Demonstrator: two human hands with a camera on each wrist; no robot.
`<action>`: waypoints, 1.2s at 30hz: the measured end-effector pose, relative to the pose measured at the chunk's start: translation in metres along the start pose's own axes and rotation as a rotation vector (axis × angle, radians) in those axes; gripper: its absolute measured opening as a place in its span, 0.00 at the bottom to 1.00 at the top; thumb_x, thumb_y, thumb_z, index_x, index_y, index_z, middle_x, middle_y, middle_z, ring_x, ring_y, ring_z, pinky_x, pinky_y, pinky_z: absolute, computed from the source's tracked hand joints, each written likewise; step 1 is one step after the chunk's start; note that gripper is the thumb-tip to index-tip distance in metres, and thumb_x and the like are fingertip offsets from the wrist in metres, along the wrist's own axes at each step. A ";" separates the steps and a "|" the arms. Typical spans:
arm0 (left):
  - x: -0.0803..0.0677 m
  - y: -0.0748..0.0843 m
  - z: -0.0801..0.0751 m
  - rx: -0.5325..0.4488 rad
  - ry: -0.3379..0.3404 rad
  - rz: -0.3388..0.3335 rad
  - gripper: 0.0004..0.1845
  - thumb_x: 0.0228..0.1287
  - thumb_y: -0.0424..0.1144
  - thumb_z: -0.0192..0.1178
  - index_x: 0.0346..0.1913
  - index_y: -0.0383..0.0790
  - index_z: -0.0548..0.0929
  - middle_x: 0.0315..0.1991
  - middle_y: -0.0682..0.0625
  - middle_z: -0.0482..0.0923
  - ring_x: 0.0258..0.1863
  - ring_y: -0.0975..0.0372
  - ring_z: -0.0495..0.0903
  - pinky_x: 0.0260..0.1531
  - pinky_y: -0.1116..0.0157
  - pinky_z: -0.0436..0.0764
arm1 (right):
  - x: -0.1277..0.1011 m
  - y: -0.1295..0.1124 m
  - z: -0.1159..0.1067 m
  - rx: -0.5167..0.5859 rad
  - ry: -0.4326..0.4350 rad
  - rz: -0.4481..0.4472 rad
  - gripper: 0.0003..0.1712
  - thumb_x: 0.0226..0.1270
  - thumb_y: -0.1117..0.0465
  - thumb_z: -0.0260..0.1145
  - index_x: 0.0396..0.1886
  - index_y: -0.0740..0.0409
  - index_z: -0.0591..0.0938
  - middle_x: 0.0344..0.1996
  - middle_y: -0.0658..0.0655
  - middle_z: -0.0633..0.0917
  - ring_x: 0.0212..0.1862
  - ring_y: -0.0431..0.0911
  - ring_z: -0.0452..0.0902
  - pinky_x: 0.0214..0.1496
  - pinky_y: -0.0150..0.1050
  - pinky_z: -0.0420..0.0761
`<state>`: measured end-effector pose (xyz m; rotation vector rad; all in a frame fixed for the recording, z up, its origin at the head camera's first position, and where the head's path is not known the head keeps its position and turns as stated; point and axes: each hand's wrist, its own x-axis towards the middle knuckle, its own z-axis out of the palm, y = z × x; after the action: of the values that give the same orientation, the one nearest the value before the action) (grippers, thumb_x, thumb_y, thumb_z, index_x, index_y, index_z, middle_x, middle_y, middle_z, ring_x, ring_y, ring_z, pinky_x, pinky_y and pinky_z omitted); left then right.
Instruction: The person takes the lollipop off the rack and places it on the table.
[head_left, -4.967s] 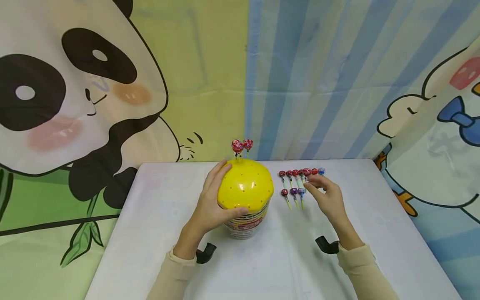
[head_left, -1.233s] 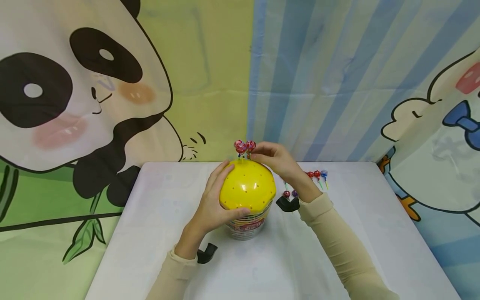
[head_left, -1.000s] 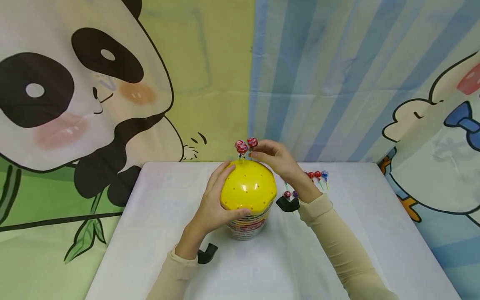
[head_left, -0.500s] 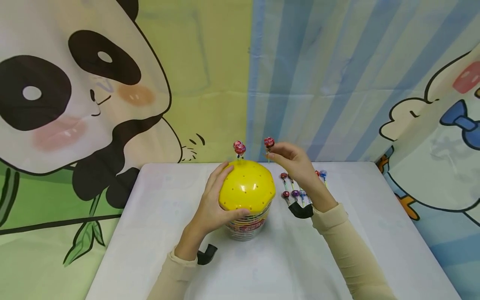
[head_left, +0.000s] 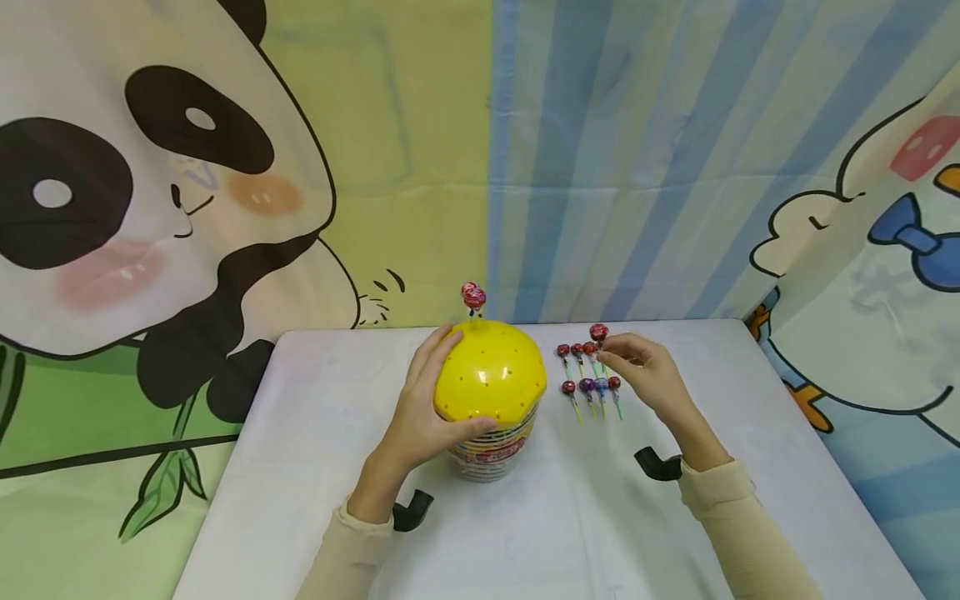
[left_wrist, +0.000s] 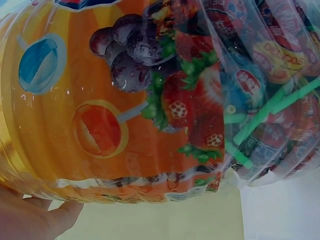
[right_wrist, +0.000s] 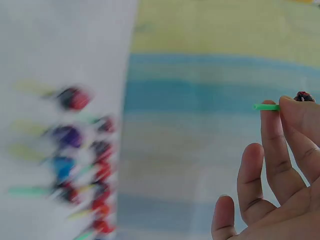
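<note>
A clear lollipop jar (head_left: 487, 454) with a yellow domed lid (head_left: 495, 375) full of small holes stands mid-table. My left hand (head_left: 418, 410) grips the lid's left side. Red lollipops (head_left: 472, 295) stand stuck in the lid's far top. My right hand (head_left: 643, 375) hovers to the right of the jar and pinches a red lollipop (head_left: 598, 332) by its green stick (right_wrist: 265, 106), just above two rows of lollipops (head_left: 588, 368) lying on the table. The left wrist view shows the jar wall (left_wrist: 125, 100) close up, with wrapped lollipops (left_wrist: 270, 75) inside.
The white table (head_left: 300, 467) is backed by a panda curtain (head_left: 150, 208) and a blue striped curtain (head_left: 622, 158). Black wrist straps (head_left: 656, 464) sit on both cream sleeves. The lying lollipops (right_wrist: 85, 155) look blurred in the right wrist view.
My right hand pulled one red lollipop out of the lid's top and carried it right and down to the rows on the table. The left hand stayed on the lid.
</note>
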<state>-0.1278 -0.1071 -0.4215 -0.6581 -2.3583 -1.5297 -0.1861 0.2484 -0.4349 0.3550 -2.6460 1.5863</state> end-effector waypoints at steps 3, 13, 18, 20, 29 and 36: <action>0.000 0.000 0.000 0.002 0.002 -0.005 0.56 0.44 0.57 0.79 0.77 0.65 0.59 0.78 0.57 0.47 0.70 0.55 0.62 0.58 0.45 0.74 | -0.007 0.026 -0.005 -0.046 0.040 0.032 0.19 0.74 0.52 0.64 0.55 0.61 0.83 0.46 0.59 0.86 0.44 0.44 0.79 0.46 0.40 0.79; -0.001 0.000 0.000 0.005 0.003 -0.009 0.56 0.44 0.58 0.79 0.77 0.65 0.59 0.78 0.58 0.47 0.70 0.55 0.61 0.59 0.45 0.73 | -0.022 0.088 -0.015 -0.140 0.093 0.208 0.21 0.74 0.53 0.64 0.55 0.64 0.82 0.43 0.62 0.87 0.45 0.50 0.80 0.42 0.39 0.78; -0.001 -0.001 0.000 0.006 0.003 -0.009 0.56 0.44 0.59 0.78 0.77 0.65 0.59 0.78 0.58 0.47 0.70 0.55 0.61 0.59 0.45 0.73 | -0.024 0.106 -0.017 -0.209 0.074 0.312 0.19 0.74 0.54 0.64 0.54 0.63 0.83 0.44 0.61 0.87 0.46 0.54 0.80 0.40 0.41 0.77; -0.001 -0.001 0.000 0.005 0.001 -0.010 0.55 0.44 0.59 0.78 0.77 0.65 0.59 0.78 0.58 0.47 0.70 0.55 0.61 0.58 0.45 0.74 | -0.023 0.112 -0.016 -0.238 0.067 0.351 0.17 0.73 0.55 0.65 0.52 0.63 0.84 0.42 0.61 0.87 0.44 0.54 0.79 0.38 0.41 0.77; 0.000 -0.001 0.000 -0.006 -0.003 0.004 0.55 0.45 0.59 0.78 0.77 0.64 0.59 0.78 0.54 0.48 0.70 0.54 0.61 0.58 0.44 0.74 | -0.021 0.126 -0.012 -0.323 0.019 0.463 0.15 0.69 0.55 0.66 0.47 0.63 0.84 0.34 0.58 0.85 0.38 0.52 0.76 0.38 0.44 0.71; -0.001 -0.001 0.001 -0.007 -0.001 -0.002 0.56 0.44 0.59 0.79 0.77 0.64 0.59 0.78 0.58 0.47 0.70 0.55 0.61 0.58 0.45 0.74 | -0.017 0.123 -0.009 -0.368 0.004 0.473 0.17 0.70 0.53 0.66 0.47 0.62 0.85 0.33 0.56 0.85 0.38 0.53 0.77 0.46 0.64 0.67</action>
<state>-0.1275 -0.1068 -0.4226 -0.6591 -2.3560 -1.5393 -0.1963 0.3144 -0.5397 -0.3097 -3.0892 1.1182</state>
